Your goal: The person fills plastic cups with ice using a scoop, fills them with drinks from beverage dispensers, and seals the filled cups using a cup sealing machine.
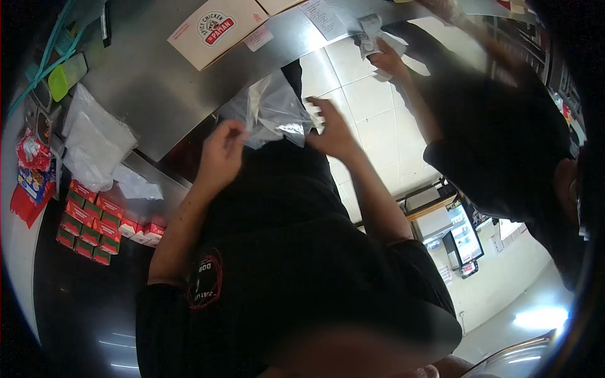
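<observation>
A clear plastic bag (272, 108) is held up in front of my body, by the edge of the steel counter. My left hand (222, 151) is closed, its thumb and fingers pinching the bag's left side. On the other side, my right hand (335, 133) has its fingers apart and curved, with the thumb close to the bag's right edge; whether it touches the plastic is hard to tell. Something pale shows through the bag, perhaps only a fold.
A printed carton (217, 30) and paper slips (322, 17) lie on the steel counter (148, 69). Plastic bags (94, 135) hang at left, above stacked red-green boxes (91, 227). At right, another person's hand (391, 62) holds a crumpled white cloth or paper (373, 28).
</observation>
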Tool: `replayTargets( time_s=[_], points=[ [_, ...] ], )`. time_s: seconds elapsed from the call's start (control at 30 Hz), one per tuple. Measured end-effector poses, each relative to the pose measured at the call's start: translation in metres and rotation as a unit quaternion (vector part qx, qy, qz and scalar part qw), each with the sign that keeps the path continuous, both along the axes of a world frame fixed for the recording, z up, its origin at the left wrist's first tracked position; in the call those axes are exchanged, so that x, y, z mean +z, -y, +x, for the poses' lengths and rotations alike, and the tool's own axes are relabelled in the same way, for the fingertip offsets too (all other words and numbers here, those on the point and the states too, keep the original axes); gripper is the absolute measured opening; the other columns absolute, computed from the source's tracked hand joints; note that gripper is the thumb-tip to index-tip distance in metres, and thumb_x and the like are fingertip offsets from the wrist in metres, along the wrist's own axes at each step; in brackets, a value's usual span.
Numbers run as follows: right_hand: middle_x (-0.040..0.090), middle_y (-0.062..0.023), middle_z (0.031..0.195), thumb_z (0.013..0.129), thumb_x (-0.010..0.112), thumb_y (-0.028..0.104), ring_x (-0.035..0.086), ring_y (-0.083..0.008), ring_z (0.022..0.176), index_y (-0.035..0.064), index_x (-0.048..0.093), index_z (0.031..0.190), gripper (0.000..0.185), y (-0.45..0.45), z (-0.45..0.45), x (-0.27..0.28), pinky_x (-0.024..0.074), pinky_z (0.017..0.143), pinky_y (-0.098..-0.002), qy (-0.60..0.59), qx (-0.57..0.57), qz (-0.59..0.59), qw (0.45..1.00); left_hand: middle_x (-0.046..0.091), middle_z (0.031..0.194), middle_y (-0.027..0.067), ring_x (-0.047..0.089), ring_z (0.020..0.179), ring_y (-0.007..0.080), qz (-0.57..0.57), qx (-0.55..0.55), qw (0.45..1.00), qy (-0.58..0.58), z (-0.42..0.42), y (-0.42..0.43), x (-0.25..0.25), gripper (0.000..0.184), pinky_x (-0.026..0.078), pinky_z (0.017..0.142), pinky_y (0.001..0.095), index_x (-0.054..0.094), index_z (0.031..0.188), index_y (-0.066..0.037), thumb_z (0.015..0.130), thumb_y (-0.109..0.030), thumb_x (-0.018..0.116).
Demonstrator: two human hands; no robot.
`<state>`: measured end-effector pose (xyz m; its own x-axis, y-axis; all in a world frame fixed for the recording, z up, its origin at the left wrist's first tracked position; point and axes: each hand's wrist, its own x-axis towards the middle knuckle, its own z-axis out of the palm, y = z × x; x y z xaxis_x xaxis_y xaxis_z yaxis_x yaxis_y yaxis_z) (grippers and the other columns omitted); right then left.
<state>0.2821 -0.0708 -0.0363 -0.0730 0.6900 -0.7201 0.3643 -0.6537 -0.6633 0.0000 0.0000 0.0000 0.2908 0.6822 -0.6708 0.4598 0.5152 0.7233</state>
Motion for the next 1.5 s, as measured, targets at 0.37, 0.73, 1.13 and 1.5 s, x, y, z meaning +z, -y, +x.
replayTargets(
  time_s=[0.37,0.73,1.13,1.5],
  points=[
    [0.063,-0.0002,0.079,0.096,0.069,0.012,0.052,-0.0077,0.065,0.0048,0.069,0.101,0.009,-0.03,-0.144,0.017,0.0363,0.053,-0.0259,-0.328,-0.2,-0.174,0.907,0.066,0.089,0.0212,0.067,0.086,0.0402,0.072,-0.098,0.954,-0.272,-0.111,0.012,-0.042,0.015,0.053,0.077,0.0421,0.062,0.095,0.001,0.081,0.001,0.062],
    [0.071,-0.0254,0.109,0.089,0.064,0.011,0.071,-0.0429,0.103,0.0064,0.072,0.109,0.021,-0.014,-0.172,-0.031,0.0567,0.089,-0.0532,0.194,0.028,-0.045,0.98,0.067,0.086,0.012,0.066,0.084,0.0265,0.011,0.371,0.928,0.015,-0.267,0.046,-0.092,0.017,0.053,0.075,0.0402,0.065,0.107,-0.001,0.097,-0.014,0.063],
    [0.074,-0.0208,0.095,0.086,0.07,0.019,0.073,-0.0411,0.087,0.0106,0.066,0.115,0.031,-0.056,-0.258,0.005,0.0579,0.075,-0.0545,0.091,0.129,0.267,0.951,0.059,0.07,0.0106,0.057,0.062,0.0238,0.189,-0.174,0.945,-0.201,-0.233,-0.015,0.014,0.032,0.045,0.06,0.0412,0.06,0.086,-0.001,0.092,-0.027,0.077],
    [0.074,-0.0212,0.107,0.093,0.07,0.026,0.073,-0.0385,0.101,0.0059,0.07,0.122,0.036,-0.063,-0.22,-0.011,0.0588,0.085,-0.0496,0.221,0.127,0.092,0.962,0.067,0.096,0.0101,0.067,0.078,0.0223,-0.186,0.332,0.883,0.275,-0.302,-0.007,-0.097,0.028,0.053,0.055,0.0359,0.061,0.117,-0.001,0.1,-0.023,0.065]
  ],
)
